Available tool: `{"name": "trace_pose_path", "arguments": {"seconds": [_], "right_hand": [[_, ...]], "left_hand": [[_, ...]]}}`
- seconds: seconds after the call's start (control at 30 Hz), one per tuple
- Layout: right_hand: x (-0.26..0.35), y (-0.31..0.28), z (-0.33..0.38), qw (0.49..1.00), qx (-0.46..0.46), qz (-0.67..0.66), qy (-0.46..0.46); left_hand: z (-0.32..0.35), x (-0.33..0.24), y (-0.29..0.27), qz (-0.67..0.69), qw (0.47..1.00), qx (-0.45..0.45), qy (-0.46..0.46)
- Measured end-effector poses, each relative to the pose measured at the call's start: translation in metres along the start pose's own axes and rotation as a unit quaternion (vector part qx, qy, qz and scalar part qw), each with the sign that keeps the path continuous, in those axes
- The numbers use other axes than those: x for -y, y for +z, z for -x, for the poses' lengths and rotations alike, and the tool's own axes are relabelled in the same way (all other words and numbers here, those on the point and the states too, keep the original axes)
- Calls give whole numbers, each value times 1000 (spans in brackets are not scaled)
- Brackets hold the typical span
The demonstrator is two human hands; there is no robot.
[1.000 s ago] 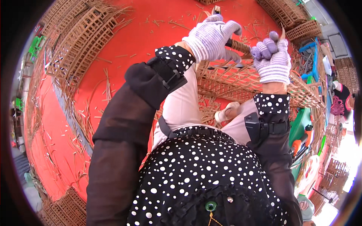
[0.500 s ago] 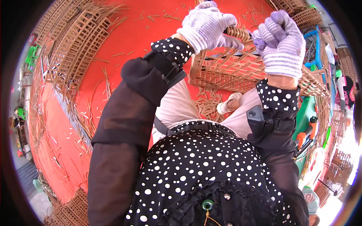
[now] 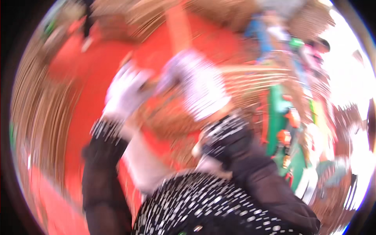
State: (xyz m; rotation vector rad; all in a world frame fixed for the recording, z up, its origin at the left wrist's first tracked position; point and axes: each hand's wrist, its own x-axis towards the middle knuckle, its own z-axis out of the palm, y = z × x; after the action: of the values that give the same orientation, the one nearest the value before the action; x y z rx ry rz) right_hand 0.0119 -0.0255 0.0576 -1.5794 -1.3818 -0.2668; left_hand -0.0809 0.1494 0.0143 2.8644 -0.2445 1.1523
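Observation:
Motion blurs the whole view. My left hand (image 3: 127, 92), in a white and purple striped glove, is curled at the rim of a brown woven basket (image 3: 172, 117) and seems to grip it. Close on its right, my right hand (image 3: 201, 84) wears the same kind of glove. Its fingers bend down toward the rim, but they are too smeared to show whether they hold anything. The basket lies in front of my legs, its lattice side running off to the right behind my right wrist.
Brown woven pieces (image 3: 43, 129) stand along the left, on a red floor covering (image 3: 94, 74). To the right lies a green surface (image 3: 276, 117) with orange-and-black tools (image 3: 291, 117). Another person (image 3: 313, 55) is at the upper right.
My view has swung round and blurred. Both hands now appear lower and farther left, with the right hand tilted leftward over the basket. The right fist that showed before is now smeared.

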Motion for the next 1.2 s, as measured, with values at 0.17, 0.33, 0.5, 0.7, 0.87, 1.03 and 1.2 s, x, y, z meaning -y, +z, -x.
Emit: {"name": "trace_pose_path", "arguments": {"seconds": [0.17, 0.33, 0.5, 0.7, 0.87, 1.03, 1.2], "right_hand": [[-21, 27, 30, 850, -50, -482, 205], [-3, 13, 47, 767, -34, -585, 264], [3, 18, 57, 755, 13, -557, 345], [17, 22, 46, 836, -25, -498, 228], [17, 34, 49, 804, -63, -544, 231], [13, 46, 51, 776, -61, -579, 241], [20, 30, 52, 731, -92, -586, 336]], "left_hand": [[5, 12, 1, -3, 991, 124, -53], [9, 2, 3, 50, 986, 158, 13], [8, -11, -10, 83, 978, 184, 60], [15, -16, -33, 47, 977, 183, 96], [37, -28, -45, -30, 999, 31, 33], [71, -21, -39, -4, 996, 46, -82], [76, -75, -52, 156, 966, -56, -198]]}}
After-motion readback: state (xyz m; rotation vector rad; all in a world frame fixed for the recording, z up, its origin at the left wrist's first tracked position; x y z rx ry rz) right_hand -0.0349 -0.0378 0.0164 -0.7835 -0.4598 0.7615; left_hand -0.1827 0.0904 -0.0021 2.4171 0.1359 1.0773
